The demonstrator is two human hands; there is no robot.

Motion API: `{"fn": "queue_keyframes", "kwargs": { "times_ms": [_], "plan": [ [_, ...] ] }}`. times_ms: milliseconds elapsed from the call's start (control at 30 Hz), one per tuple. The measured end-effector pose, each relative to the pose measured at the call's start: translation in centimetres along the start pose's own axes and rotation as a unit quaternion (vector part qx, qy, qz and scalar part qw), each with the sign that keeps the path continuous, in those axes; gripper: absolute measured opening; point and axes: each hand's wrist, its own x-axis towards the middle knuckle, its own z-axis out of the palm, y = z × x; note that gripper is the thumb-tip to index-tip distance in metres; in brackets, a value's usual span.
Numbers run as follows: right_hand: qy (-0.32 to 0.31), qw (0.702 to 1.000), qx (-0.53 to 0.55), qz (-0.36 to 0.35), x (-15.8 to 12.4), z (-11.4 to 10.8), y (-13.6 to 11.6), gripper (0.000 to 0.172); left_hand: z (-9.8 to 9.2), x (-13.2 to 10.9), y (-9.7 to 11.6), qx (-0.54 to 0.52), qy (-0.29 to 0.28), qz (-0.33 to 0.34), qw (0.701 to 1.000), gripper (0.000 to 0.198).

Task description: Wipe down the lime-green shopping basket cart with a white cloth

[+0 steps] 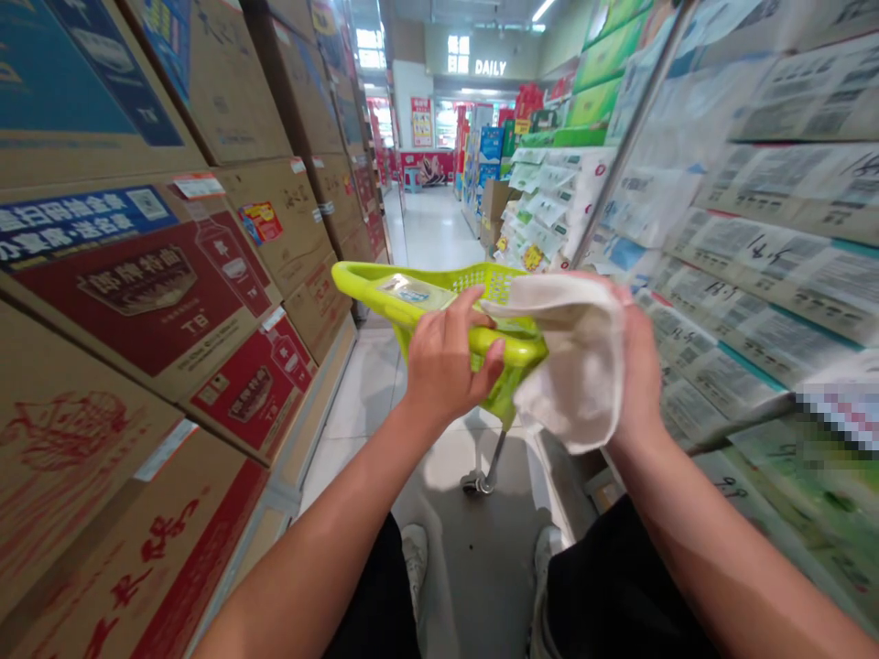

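A yellow-green plastic shopping basket on wheels [363, 282] stands before me in the aisle. My left hand [446, 352] is closed over its near rim, thumb on the near side and fingers reaching over the edge. In my right hand [638, 366] is a white cloth bag [577, 403], somewhat blurred, held by its right side at the basket's right edge. Its mouth gapes toward me, and most of my right fingers are hidden behind it. Inside the basket lies a clear-topped package with a blue mark [410, 293]; other contents are hard to make out.
Stacked cardboard cartons [151, 302] line the left side. Shelves of wrapped paper packs [769, 238] rise close on the right, past a metal post [632, 128]. The tiled aisle floor [429, 220] runs ahead. A caster wheel [475, 483] sits near my shoes.
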Motion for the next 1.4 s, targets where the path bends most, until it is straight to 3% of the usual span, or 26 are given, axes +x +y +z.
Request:
{"fn": "queue_keyframes", "kwargs": {
  "times_ms": [100,200,333,400,500,600,767,900,1000,1067,1200,1400],
  "plan": [
    [-0.097,0.99,-0.088,-0.055,-0.2,-0.2,-1.1,0.041,-0.7,0.8,0.8,-0.049,-0.026,-0.025,0.998,0.043],
    [-0.15,0.947,-0.266,-0.105,-0.4,-0.7,-1.7,0.044,-1.2,2.0,0.3,-0.039,-0.044,0.033,0.998,0.029],
    [-0.158,0.863,-0.457,-0.143,-0.9,-1.1,-1.9,0.045,-1.4,4.3,-1.0,0.068,-0.07,0.044,0.994,0.022],
    [-0.129,0.838,-0.499,-0.178,-1.3,-1.0,-2.1,0.044,-1.5,5.4,-1.2,0.121,-0.083,0.026,0.989,0.024],
    [-0.09,0.816,-0.533,-0.206,-2.0,-0.4,-2.3,0.045,-2.1,6.2,-1.5,0.162,-0.057,-0.043,0.984,0.027],
    [-0.143,0.784,-0.582,-0.162,-2.4,-0.1,-2.7,0.04,-3.3,6.0,-2.4,0.175,-0.063,-0.107,0.977,0.025],
    [-0.218,0.694,-0.685,-0.026,-0.6,-0.5,-3.5,0.026,-5.2,4.5,-4.3,0.215,-0.14,-0.129,0.958,0.027],
    [-0.332,0.686,-0.647,0.038,2.6,-1.5,-3.5,0.026,-4.9,3.5,-3.9,0.306,-0.195,-0.137,0.922,0.045],
    [-0.415,0.689,-0.593,0.04,4.0,-2.2,-3.0,0.025,-4.1,3.5,-3.0,0.333,-0.206,-0.139,0.91,0.052],
    [-0.384,0.69,-0.613,0.03,3.9,-2.4,-2.7,0.027,-3.8,3.6,-2.8,0.337,-0.209,-0.147,0.906,0.055],
    [-0.234,0.691,-0.684,-0.021,2.3,-2.2,-1.5,0.035,-3.3,3.5,-3.4,0.344,-0.187,-0.161,0.906,0.059],
    [-0.105,0.723,-0.666,-0.152,1.9,-2.8,2.9,0.024,-2.7,3.4,-3.7,0.345,-0.161,-0.168,0.909,0.055]
  ]
}}
